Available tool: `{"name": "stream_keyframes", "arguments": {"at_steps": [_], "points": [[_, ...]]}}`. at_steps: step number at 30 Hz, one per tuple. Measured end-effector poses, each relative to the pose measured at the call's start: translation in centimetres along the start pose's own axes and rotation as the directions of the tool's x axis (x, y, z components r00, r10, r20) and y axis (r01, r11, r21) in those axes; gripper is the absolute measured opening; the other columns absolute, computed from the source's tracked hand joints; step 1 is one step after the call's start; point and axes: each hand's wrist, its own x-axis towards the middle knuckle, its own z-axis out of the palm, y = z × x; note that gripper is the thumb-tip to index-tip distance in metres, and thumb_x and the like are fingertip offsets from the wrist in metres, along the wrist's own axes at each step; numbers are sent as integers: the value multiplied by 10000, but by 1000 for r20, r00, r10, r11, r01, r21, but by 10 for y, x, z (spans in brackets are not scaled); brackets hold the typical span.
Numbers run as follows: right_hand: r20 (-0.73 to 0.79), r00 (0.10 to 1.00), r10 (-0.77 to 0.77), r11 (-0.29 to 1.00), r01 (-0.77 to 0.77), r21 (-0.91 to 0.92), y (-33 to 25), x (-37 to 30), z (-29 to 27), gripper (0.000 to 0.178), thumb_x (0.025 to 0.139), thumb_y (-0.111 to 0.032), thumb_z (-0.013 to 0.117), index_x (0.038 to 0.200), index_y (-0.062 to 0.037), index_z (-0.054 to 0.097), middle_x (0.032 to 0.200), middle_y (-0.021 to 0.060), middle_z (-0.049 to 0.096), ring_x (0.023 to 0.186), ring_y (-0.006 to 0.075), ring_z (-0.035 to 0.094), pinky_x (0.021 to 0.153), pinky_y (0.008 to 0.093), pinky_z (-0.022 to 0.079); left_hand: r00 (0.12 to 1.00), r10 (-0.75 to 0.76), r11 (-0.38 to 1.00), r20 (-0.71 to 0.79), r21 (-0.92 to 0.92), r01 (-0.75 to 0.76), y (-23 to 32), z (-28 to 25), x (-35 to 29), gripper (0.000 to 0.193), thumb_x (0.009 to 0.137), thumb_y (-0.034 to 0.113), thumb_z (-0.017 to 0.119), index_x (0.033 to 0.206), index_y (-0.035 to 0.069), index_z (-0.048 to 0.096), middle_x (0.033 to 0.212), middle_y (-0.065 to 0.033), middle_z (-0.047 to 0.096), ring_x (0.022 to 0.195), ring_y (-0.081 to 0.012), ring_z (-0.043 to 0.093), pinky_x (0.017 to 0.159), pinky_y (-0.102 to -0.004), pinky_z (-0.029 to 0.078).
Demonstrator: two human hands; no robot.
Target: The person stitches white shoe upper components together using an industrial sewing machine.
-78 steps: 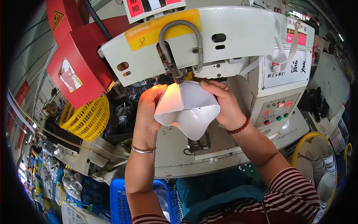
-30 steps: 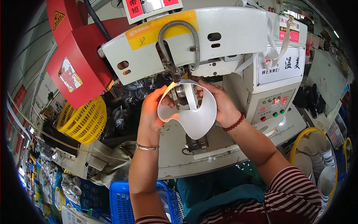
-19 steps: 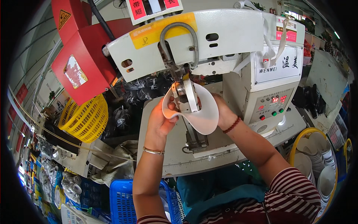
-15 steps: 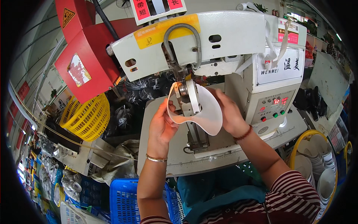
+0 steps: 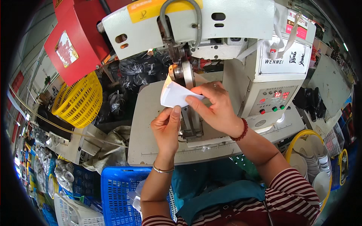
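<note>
A white, curved piece of sheet material (image 5: 176, 95) sits at the round working head (image 5: 180, 72) of a pale machine, its upper left edge lit orange. At its lower edge, the thumb and fingers of my left hand (image 5: 167, 126) pinch it. My right hand (image 5: 217, 107) grips its right side, thumb in front and fingers over the top. The front of the piece looks folded into a flat, pointed flap. Part of it is hidden behind my right hand and the machine head.
The machine's control box (image 5: 273, 100), with lit red digits, stands at the right. A blue basket (image 5: 120, 196) with pale pieces is below left. A yellow-rimmed basket (image 5: 289, 148) of stacked white pieces stands right. A yellow basket (image 5: 79, 100) and a red machine part (image 5: 75, 41) are at the left.
The white piece went from an open loop around the machine head to a flatter, folded shape. My right hand moved left and down across it; my left hand shifted right to its lower edge.
</note>
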Motion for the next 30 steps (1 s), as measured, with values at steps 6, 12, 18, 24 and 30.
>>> {"name": "stream_keyframes", "arguments": {"at_steps": [6, 12, 18, 24, 30], "points": [[41, 999, 29, 996, -32, 86, 2, -4, 2, 123, 808, -162, 637, 855, -50, 621, 716, 66, 606, 671, 221, 548, 699, 349, 364, 984, 149, 987, -98, -52, -154, 9, -20, 8, 211, 878, 81, 549, 1076, 18, 581, 729, -1, 526, 517, -40, 395, 453, -164, 316], [101, 994, -28, 1000, 29, -7, 9, -6, -5, 126, 806, -156, 656, 868, -51, 624, 745, 49, 607, 712, 184, 548, 772, 326, 364, 879, 459, 790, 127, 395, -469, 38, -16, 29, 251, 827, 33, 610, 1078, 36, 617, 866, -11, 536, 639, -32, 434, 554, -164, 357], [114, 993, 1, 1000, -1, -7, 17, -15, -3, 133, 797, -172, 645, 847, -52, 617, 739, 70, 609, 729, 239, 547, 743, 377, 366, 913, 335, 810, 234, 423, -406, 33, -18, 27, 247, 787, 3, 634, 1029, 55, 648, 889, -37, 562, 601, -55, 469, 526, -173, 386], [79, 997, 16, 1000, -17, 12, 23, -20, -3, 119, 798, -163, 645, 834, -53, 616, 739, 64, 611, 722, 236, 550, 769, 379, 356, 926, 321, 839, 196, 396, -375, 28, -17, 20, 215, 765, -6, 663, 976, 33, 654, 884, -56, 586, 638, -65, 534, 520, -179, 432], [79, 996, 31, 999, -33, 31, 29, -27, -3, 108, 793, -155, 645, 823, -55, 617, 720, 68, 607, 720, 228, 553, 776, 368, 350, 933, 280, 853, 226, 387, -350, 24, -20, 17, 135, 784, 6, 657, 919, 11, 646, 835, -64, 584, 657, -87, 562, 530, -196, 449]]}}
